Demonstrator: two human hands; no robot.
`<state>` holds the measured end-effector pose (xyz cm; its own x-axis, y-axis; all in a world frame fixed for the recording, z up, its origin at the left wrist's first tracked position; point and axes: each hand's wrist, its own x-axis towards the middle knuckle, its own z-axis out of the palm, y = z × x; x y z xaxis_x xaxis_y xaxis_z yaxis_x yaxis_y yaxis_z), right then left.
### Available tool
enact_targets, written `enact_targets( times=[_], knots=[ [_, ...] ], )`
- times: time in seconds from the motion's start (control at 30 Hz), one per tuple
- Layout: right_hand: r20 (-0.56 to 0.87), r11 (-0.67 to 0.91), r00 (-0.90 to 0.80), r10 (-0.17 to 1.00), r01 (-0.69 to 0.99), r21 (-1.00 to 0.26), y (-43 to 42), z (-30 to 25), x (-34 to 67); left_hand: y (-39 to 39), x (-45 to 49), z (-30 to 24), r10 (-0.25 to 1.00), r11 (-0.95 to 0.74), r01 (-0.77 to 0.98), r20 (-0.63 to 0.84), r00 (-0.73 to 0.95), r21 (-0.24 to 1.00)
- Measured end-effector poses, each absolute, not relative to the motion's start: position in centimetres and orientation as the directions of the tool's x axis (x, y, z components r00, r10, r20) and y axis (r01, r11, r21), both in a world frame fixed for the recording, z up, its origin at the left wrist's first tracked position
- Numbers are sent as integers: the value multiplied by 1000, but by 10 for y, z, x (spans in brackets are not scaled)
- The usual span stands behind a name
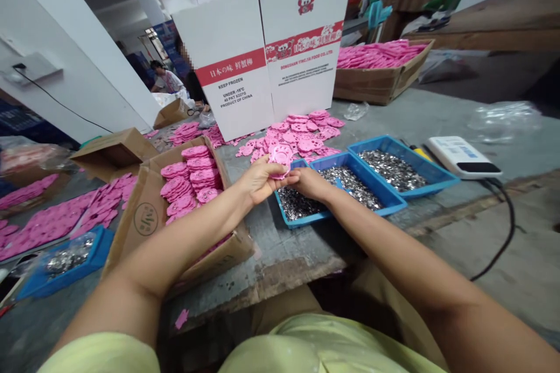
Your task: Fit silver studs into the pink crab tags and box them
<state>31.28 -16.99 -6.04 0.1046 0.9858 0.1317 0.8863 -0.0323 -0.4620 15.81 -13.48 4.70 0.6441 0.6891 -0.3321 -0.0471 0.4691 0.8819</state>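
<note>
left hand (258, 182) clamped on pink piece (280, 156) | right hand (308, 182) meets it, fingertips hidden, grip unclear

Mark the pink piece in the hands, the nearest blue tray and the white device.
pink piece (280, 156): head view, middle of its upper face.
blue tray (306, 220): head view, its near rim.
white device (455, 154): head view, its white top panel.

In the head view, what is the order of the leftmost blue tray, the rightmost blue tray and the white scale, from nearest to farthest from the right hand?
1. The leftmost blue tray, directly beneath the right hand.
2. The rightmost blue tray, further to the right.
3. The white scale, at the far right, beyond that tray.
</note>
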Motion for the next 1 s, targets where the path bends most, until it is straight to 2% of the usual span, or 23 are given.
enact_targets(
  times=[0.2, 0.33, 0.6, 0.8, 0.9, 1.0],
  knots=[
    [197, -3, 191, 962, 723, -690, -168, -69, 319, -138, 155, 49, 648, 454, -68, -276, 710, 889],
    [208, -66, 340, 917, 645, -761, -165, -73, 325, -136, 156, 49, 678, 467, -26, -339, 652, 884],
    [247, -57, 505, 827, 513, -857, -163, -65, 337, -131, 157, 44, 682, 481, 43, -404, 610, 876],
    [288, 137, 529, 798, 307, -942, -182, -36, 332, -131, 157, 44, 682, 471, 62, -407, 608, 880],
    [279, 249, 542, 792, 131, -960, -200, -25, 317, -131, 157, 42, 681, 463, 61, -399, 614, 884],
    [212, 308, 571, 793, -76, -948, -215, -22, 298, -132, 156, 40, 680, 449, 61, -385, 624, 892]
  ],
)
